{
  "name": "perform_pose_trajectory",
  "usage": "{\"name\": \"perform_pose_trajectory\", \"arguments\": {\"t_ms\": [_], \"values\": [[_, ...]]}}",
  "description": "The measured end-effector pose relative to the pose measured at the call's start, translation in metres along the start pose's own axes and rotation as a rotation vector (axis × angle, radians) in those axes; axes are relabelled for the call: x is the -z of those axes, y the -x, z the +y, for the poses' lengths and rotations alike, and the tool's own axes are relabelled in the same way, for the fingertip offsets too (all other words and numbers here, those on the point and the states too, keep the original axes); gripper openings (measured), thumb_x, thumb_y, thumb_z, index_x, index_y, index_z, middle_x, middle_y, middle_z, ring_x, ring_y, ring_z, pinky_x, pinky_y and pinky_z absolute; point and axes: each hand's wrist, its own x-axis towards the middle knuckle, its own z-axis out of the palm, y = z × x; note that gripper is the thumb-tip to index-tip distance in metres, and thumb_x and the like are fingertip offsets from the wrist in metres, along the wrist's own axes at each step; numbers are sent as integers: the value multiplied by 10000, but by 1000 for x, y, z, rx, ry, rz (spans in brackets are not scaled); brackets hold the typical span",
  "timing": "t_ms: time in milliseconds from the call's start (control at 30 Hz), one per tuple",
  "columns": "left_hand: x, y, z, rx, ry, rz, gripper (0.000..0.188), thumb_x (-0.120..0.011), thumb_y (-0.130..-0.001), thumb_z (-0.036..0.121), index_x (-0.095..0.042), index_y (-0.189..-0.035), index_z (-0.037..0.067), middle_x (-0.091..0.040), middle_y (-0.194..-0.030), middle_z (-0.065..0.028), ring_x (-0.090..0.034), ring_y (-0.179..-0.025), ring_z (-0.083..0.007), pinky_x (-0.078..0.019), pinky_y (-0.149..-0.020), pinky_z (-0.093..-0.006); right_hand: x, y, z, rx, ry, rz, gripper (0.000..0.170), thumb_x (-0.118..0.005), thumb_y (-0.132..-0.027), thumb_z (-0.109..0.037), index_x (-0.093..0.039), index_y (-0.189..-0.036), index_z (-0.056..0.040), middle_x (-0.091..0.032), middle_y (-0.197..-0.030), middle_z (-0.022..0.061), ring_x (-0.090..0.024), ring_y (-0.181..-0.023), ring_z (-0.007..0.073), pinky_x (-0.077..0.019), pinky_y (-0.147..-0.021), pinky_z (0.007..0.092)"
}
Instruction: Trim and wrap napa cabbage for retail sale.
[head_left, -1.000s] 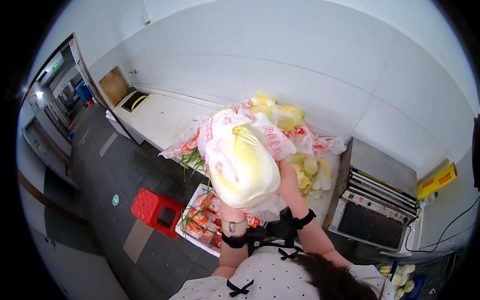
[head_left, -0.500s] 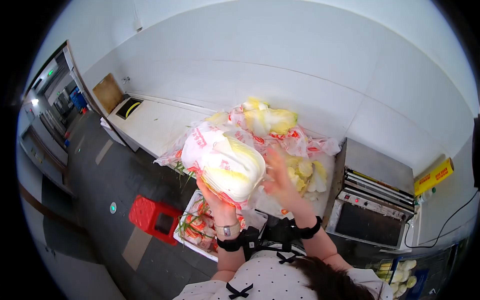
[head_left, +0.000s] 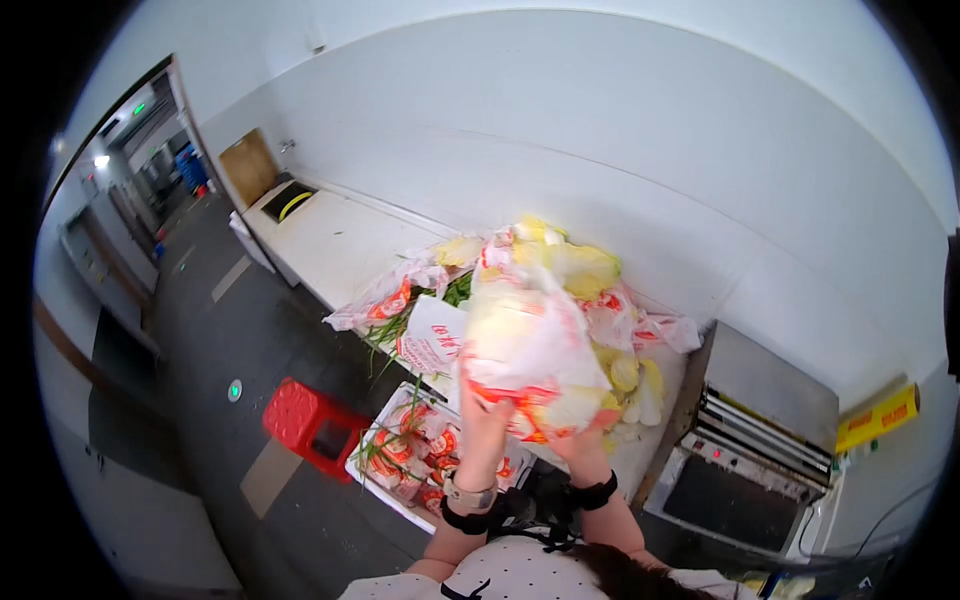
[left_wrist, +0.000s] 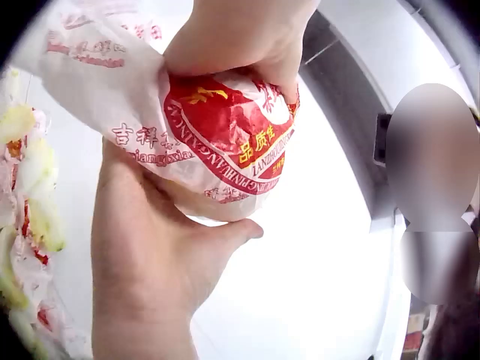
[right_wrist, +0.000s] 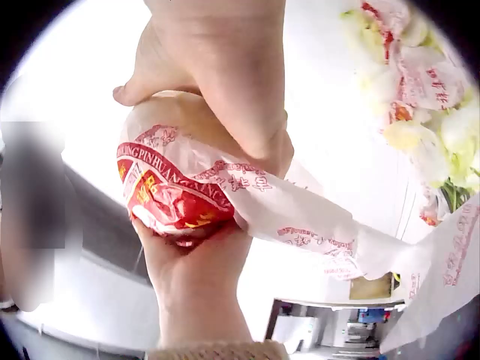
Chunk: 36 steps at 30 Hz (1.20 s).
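A Chinese cabbage (right_wrist: 176,109) is held up over the counter between both hands, mostly covered by a white printed wrapper (head_left: 535,345) with a red label band (left_wrist: 225,127). My left hand (head_left: 486,425) grips the wrapped head from its left side, the wrist wearing a pale watch. From the right, my right hand (head_left: 586,447) curls round the lower end, its thumb (left_wrist: 244,231) along the pale base in the left wrist view. One loose flap of wrapper (head_left: 436,335) sticks out to the left in the head view. The head view is blurred around the cabbage.
Loose outer leaves (head_left: 582,268) and crumpled wrappers (head_left: 605,320) lie on the white counter (head_left: 340,245), with green stalks (head_left: 458,290) at the left. A white box (head_left: 362,455) of wrapped bundles and a red stool (head_left: 308,420) stand below. At right is a wrapping machine (head_left: 750,440).
The right hand came off the cabbage half a second ago and now holds it again. The cabbage has turned and shifted right, with the wrapper now covering more of it.
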Motion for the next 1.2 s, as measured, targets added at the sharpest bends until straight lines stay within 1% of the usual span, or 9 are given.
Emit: {"name": "perform_pose_trajectory", "arguments": {"t_ms": [233, 367, 500, 533, 667, 767, 933, 1067, 1200], "values": [[-47, -12, -22, 19, -303, -148, 924, -728, -667, 14, -169, -1403, 28, -378, -1331, -149, -425, -1181, -204, -351, -989, -338, 24, -3, -24, 271, 98, 232, 905, -371, -718, -756, -210, -1402, -185, -268, -1423, 85, -269, -1297, 312, -234, -1046, 524], [-57, -10, -35, -215, -571, -163, 641, -643, -707, -101, -389, -1293, -40, -449, -1293, -144, -418, -1197, -203, -351, -991, -319, 38, 4, -36, 311, 0, 105, 830, -302, -767, -727, -227, -1397, -194, -290, -1414, 81, -286, -1288, 308, -232, -1046, 511], [-41, -21, -39, -198, -537, -320, 290, -608, -746, -86, -599, -1033, -49, -537, -1194, -167, -531, -1051, -160, -471, -814, -254, 27, 1, -55, 419, 91, 414, 884, -384, -715, -752, -237, -1393, -205, -298, -1412, 52, -280, -1292, 295, -253, -1028, 525], [-40, -22, -40, -186, -553, -402, 365, -600, -756, -75, -543, -1112, -16, -551, -1138, -140, -558, -931, -120, -483, -684, -223, 28, 2, -62, 460, 99, 438, 868, -384, -720, -751, -253, -1388, -212, -311, -1407, 41, -284, -1290, 288, -250, -1027, 526], [-60, -30, -43, 151, -567, -317, 601, -630, -778, 20, -326, -1296, 52, -518, -994, -77, -552, -820, -120, -479, -647, -233, 63, 8, -84, 462, -68, 263, 847, -436, -724, -724, -297, -1369, -193, -335, -1392, 52, -310, -1274, 294, -286, -1010, 523], [-64, -34, -66, 304, -673, -505, 569, -657, -776, 73, -371, -1267, 57, -523, -978, -70, -552, -822, -129, -482, -643, -249, 67, 8, -94, 507, -47, 170, 803, -423, -766, -688, -317, -1356, -153, -388, -1357, 64, -376, -1231, 295, -333, -995, 487], [-84, -32, -59, 169, -589, -487, 314, -683, -772, 117, -489, -1007, 44, -551, -855, -25, -546, -740, -89, -452, -616, -222, 55, 8, -104, 471, 96, 336, 871, -452, -726, -717, -295, -1363, -144, -379, -1360, 88, -391, -1222, 306, -349, -987, 485], [-72, -46, -50, 333, -498, -561, 258, -665, -790, 152, -523, -960, 21, -569, -804, -62, -548, -698, -129, -453, -615, -260, 48, -2, -102, 459, -31, 239, 849, -443, -744, -700, -285, -1368, -146, -372, -1365, 90, -385, -1225, 305, -353, -985, 485], [-89, -53, -30, 148, -582, -505, 287, -670, -778, 96, -499, -999, 31, -551, -883, -30, -551, -788, -93, -443, -637, -195, 42, -7, -107, 447, -68, 315, 846, -444, -745, -697, -280, -1370, -152, -359, -1373, 95, -377, -1231, 309, -354, -987, 486]]}}
